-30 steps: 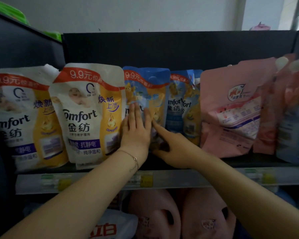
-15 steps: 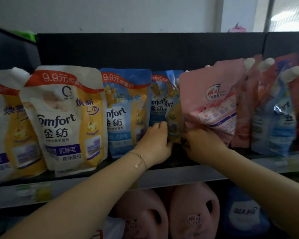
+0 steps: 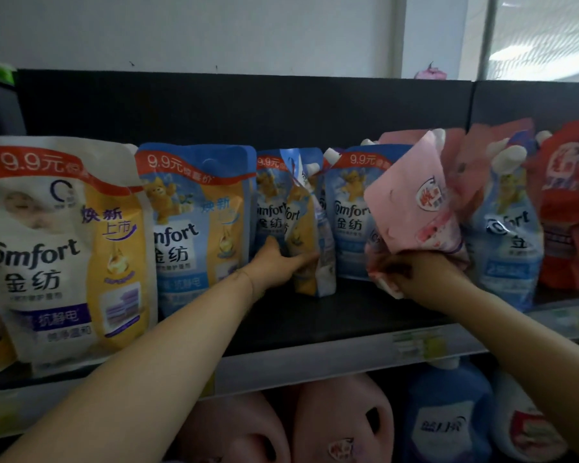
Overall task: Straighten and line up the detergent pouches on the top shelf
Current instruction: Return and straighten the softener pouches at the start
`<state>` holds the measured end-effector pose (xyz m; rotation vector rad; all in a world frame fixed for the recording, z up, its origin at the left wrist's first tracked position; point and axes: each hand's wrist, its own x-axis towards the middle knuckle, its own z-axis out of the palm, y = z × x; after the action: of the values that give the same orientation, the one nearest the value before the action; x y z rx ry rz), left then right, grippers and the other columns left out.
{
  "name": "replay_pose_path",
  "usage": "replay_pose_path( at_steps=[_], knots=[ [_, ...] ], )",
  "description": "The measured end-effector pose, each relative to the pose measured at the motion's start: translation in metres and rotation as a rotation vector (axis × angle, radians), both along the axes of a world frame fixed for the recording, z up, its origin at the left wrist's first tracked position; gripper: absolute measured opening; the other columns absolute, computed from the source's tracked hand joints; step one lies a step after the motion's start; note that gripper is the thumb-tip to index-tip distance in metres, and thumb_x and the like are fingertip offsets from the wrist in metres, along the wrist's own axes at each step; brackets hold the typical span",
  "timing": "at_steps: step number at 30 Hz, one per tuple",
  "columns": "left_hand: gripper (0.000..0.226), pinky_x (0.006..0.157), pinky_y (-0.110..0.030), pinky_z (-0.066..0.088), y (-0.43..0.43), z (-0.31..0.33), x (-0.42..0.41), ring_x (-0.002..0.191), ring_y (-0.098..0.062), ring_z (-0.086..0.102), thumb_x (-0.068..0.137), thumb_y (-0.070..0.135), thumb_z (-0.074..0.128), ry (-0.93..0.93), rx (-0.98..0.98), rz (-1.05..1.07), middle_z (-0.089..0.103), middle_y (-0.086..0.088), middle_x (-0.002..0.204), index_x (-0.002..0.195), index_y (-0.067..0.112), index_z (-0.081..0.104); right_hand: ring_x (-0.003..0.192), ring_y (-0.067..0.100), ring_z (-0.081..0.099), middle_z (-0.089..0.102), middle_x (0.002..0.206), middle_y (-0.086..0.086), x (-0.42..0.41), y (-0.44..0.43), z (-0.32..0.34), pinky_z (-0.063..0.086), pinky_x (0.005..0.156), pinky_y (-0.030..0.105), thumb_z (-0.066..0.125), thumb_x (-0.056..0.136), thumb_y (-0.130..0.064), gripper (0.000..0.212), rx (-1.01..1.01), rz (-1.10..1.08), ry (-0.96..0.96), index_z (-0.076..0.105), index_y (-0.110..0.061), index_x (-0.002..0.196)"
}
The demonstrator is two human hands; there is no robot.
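Detergent pouches stand in a row on the top shelf [image 3: 331,329]. A white and yellow Comfort pouch [image 3: 64,248] is at the left, with a blue Comfort pouch [image 3: 194,225] beside it. My left hand [image 3: 278,265] grips the lower part of a narrow, turned blue pouch [image 3: 298,222]. Another blue pouch [image 3: 348,208] stands behind at the right of it. My right hand [image 3: 418,272] is shut on the bottom of a pink pouch [image 3: 411,202], lifted and tilted to the right. More blue [image 3: 508,235] and red pouches [image 3: 572,208] crowd the right end.
A black back panel [image 3: 248,108] closes the shelf behind. The shelf's front rail carries price labels [image 3: 418,345]. Below it stand pink jugs [image 3: 341,426] and a blue bottle [image 3: 448,422]. There is bare shelf surface in front of the middle pouches.
My right hand has pulled the pink pouch up and to the right, uncovering a blue pouch behind it. My left hand has moved onto the narrow blue pouch. The view has shifted right.
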<state>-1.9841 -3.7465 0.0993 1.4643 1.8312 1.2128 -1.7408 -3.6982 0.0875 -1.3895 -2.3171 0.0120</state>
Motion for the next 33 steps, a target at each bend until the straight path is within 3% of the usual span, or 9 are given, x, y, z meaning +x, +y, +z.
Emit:
replay_pose_path(
  at_steps=[4,8,13,16,20,23,26,30,33],
  knots=[
    [0.124,0.103,-0.043,0.045,0.015,-0.004,0.001,0.119,-0.023,0.055,0.034,0.049,0.093,-0.306,0.022,-0.064,0.055,-0.005,0.135,0.14,0.012,0.041,0.115,0.02,0.054,0.062,0.123,-0.005,-0.001,0.009,0.006,0.039,0.101,0.027,0.056,0.091,-0.016,0.026,0.0,0.055,0.076,0.069,-0.036,0.102],
    [0.065,0.09,-0.032,0.05,0.014,-0.004,0.026,0.105,-0.02,0.06,0.066,0.025,0.086,-0.347,0.112,-0.004,0.063,-0.002,0.117,0.121,0.007,0.057,0.108,0.014,0.055,0.064,0.114,-0.005,-0.008,0.0,0.01,0.034,0.091,0.013,0.059,0.091,-0.021,0.019,-0.024,0.111,0.107,0.07,-0.024,0.106],
    [0.034,0.073,-0.028,0.05,0.016,-0.009,0.049,0.085,-0.021,0.059,0.074,0.029,0.08,-0.112,0.148,0.25,0.059,-0.001,0.091,0.094,0.011,0.061,0.108,0.028,0.055,0.061,0.118,0.009,-0.031,-0.034,0.007,0.042,0.088,0.029,0.046,0.096,-0.027,0.026,0.046,0.105,-0.11,0.061,-0.014,0.113],
    [0.03,0.075,-0.033,0.053,0.012,-0.01,0.047,0.089,-0.025,0.062,0.075,0.024,0.073,-0.013,0.133,0.341,0.062,-0.003,0.097,0.099,0.01,0.062,0.094,0.03,0.059,0.061,0.107,0.013,-0.048,-0.058,0.004,0.047,0.078,0.032,0.046,0.094,-0.021,0.017,0.098,0.118,-0.241,0.049,-0.012,0.108],
    [0.041,0.079,-0.036,0.049,0.0,-0.01,0.043,0.101,-0.031,0.057,0.08,0.02,0.068,-0.064,0.116,0.432,0.056,-0.01,0.116,0.116,0.009,0.051,0.075,0.021,0.051,0.051,0.09,0.005,-0.073,-0.066,0.008,0.044,0.064,0.029,0.043,0.093,-0.013,0.049,-0.165,0.207,-0.13,0.026,-0.009,0.139],
    [0.058,0.096,-0.041,0.047,-0.01,-0.012,0.043,0.117,-0.035,0.052,0.079,0.016,0.067,-0.216,0.177,0.536,0.048,-0.016,0.133,0.13,0.005,0.042,0.117,0.029,0.048,0.041,0.141,0.015,-0.081,-0.063,0.018,0.039,0.089,0.025,0.04,0.095,-0.01,0.074,-0.262,0.28,-0.095,-0.005,-0.019,0.153],
    [0.071,0.099,-0.037,0.044,-0.021,-0.012,0.045,0.125,-0.034,0.045,0.081,0.011,0.064,-0.226,0.144,0.538,0.037,-0.017,0.142,0.141,0.002,0.027,0.139,0.028,0.028,0.011,0.159,0.01,-0.087,-0.055,0.024,0.031,0.094,0.02,0.039,0.097,-0.006,0.078,-0.296,0.355,-0.028,-0.015,-0.023,0.151],
    [0.035,0.076,-0.028,0.042,-0.038,-0.01,0.051,0.096,-0.021,0.049,0.079,0.001,0.061,-0.017,0.348,0.401,0.042,-0.006,0.115,0.103,0.015,0.04,0.134,0.031,0.037,0.019,0.157,0.015,-0.113,-0.03,0.014,0.036,0.1,0.029,0.048,0.098,-0.015,0.086,-0.375,0.326,0.007,-0.022,-0.016,0.149],
    [0.043,0.097,-0.029,0.037,-0.043,-0.01,0.046,0.126,-0.024,0.036,0.082,-0.003,0.057,0.551,0.459,0.277,0.034,-0.005,0.136,0.118,0.016,0.046,0.129,0.031,0.043,0.029,0.153,0.017,-0.12,-0.017,0.01,0.038,0.105,0.036,0.053,0.096,-0.017,0.093,-0.378,0.281,0.047,-0.024,-0.016,0.148]
  ],
)
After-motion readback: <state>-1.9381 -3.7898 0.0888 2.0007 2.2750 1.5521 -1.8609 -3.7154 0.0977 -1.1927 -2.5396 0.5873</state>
